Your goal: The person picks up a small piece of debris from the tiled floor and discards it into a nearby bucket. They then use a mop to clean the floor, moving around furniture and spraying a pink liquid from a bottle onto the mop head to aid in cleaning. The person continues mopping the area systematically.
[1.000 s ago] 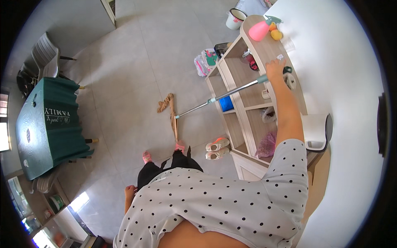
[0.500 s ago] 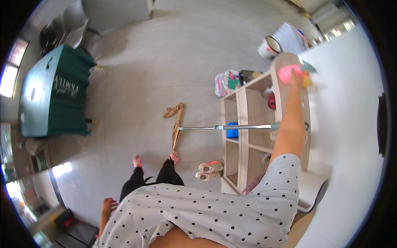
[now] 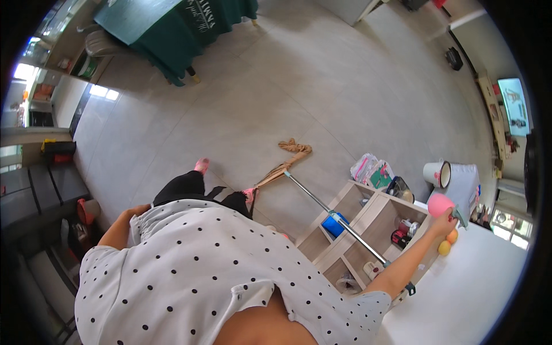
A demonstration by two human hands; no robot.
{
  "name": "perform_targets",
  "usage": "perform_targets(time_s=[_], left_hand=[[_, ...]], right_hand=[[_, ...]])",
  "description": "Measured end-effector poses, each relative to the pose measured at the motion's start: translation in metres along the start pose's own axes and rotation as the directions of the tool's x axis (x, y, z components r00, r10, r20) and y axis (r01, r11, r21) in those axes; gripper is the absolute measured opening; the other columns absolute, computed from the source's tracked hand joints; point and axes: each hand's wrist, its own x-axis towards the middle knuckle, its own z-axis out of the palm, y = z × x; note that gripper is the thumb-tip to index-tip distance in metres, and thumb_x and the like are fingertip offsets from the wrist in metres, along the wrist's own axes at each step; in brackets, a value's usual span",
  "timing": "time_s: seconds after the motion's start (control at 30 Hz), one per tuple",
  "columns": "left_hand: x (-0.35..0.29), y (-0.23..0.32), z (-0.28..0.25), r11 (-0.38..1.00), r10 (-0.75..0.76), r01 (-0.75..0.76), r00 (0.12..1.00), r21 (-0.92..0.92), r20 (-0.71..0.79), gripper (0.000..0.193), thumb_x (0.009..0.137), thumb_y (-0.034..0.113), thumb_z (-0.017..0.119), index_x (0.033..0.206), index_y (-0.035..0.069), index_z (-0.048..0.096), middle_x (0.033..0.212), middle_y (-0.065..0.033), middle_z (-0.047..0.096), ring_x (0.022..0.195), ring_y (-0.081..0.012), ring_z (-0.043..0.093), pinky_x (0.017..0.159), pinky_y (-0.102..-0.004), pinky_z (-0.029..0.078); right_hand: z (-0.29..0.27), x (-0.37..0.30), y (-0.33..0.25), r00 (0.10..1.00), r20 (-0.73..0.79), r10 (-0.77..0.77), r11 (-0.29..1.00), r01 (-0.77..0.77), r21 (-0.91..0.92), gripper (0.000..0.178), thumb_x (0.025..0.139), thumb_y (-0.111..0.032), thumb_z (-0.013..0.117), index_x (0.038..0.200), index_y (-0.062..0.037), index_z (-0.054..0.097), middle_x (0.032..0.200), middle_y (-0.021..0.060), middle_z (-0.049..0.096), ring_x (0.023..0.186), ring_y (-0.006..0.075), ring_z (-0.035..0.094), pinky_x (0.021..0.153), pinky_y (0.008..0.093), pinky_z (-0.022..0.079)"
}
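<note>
Far to the right, my right hand (image 3: 444, 223) is closed round a pink spray bottle (image 3: 440, 204) with a grey-green trigger head (image 3: 460, 217). It is over the end of the light wooden shelf unit, close to two orange-yellow fruits (image 3: 444, 248). My left hand (image 3: 138, 210) rests at my waist beside the gathered shirt hem, its fingers mostly hidden. A mop pole (image 3: 322, 205) leans across the shelf unit and passes beneath my right forearm. Brown cloth (image 3: 296, 152) lies on the floor at the pole's lower end.
Open compartments of the shelf unit (image 3: 363, 236) hold a blue item (image 3: 334, 225) and small goods. Packed bags (image 3: 372, 171) and a white bucket (image 3: 437, 173) stand beyond it. A green-covered table (image 3: 167, 43) is far left; a dark sofa (image 3: 43, 190) lies at the left.
My view has turned rightward, and the table now appears higher up. The spray bottle in my right hand has tilted away from the shelf top. My left hand has come to my waist.
</note>
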Motion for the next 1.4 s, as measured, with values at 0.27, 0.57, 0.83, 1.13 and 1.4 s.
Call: perform_targets(time_s=[0.27,0.57,0.83,1.13,1.4], left_hand=[[0.03,0.122,-0.06,0.752,0.409,-0.232,0.898,-0.617,0.162,0.043,0.081,0.029,0.053,0.112,0.0,0.05,0.105,-0.0152,0.058,0.088,-0.0238,0.058,0.08,-0.0352,0.045],[-0.035,0.333,-0.242,0.237,0.889,-0.971,0.199,0.042,-0.413,0.058,0.068,0.011,0.069,0.118,0.003,0.041,0.116,-0.0137,0.048,0.105,-0.0221,0.048,0.089,-0.0337,0.04],[-0.057,0.471,-0.318,0.042,0.796,-0.995,-0.02,0.088,-0.605,0.072,0.056,0.016,0.075,0.119,0.007,0.04,0.108,-0.0147,0.051,0.103,-0.03,0.049,0.087,-0.0372,0.04],[-0.01,0.599,-0.381,0.071,0.323,-0.957,0.29,-0.283,-0.901,0.059,0.059,0.018,0.078,0.106,0.005,0.045,0.094,-0.0066,0.056,0.086,-0.016,0.055,0.077,-0.0299,0.045],[0.036,0.656,-0.537,0.387,-0.188,-0.918,0.007,-0.081,-0.982,0.054,0.063,0.021,0.076,0.104,0.001,0.046,0.095,-0.0102,0.054,0.086,-0.0216,0.054,0.078,-0.0332,0.043]], right_hand=[[-0.115,-0.135,-0.431,0.915,0.377,-0.14,0.678,-0.189,0.71,0.031,0.078,-0.015,0.062,0.101,0.0034,0.057,0.099,0.0127,0.059,0.088,0.0195,0.057,0.077,0.0307,0.046],[-0.155,-0.304,-0.78,0.563,0.455,-0.69,0.42,-0.201,0.885,0.029,0.073,-0.016,0.066,0.097,-0.002,0.06,0.093,0.0118,0.062,0.087,0.022,0.059,0.079,0.0333,0.045],[-0.127,-0.301,-0.938,0.284,0.404,-0.869,0.361,-0.193,0.912,0.034,0.066,-0.016,0.068,0.097,-0.0053,0.06,0.092,0.0113,0.062,0.084,0.0276,0.058,0.075,0.0338,0.046],[0.016,-0.183,-1.027,-0.16,0.151,-0.976,0.184,-0.222,0.958,0.026,0.077,-0.014,0.057,0.101,-0.0048,0.057,0.093,0.0124,0.06,0.085,0.0279,0.058,0.073,0.0337,0.046],[0.143,-0.096,-1.053,-0.52,0.28,-0.807,0.33,-0.003,0.944,0.026,0.078,-0.016,0.055,0.101,-0.0027,0.058,0.093,0.0144,0.061,0.083,0.0272,0.058,0.074,0.0331,0.046]])
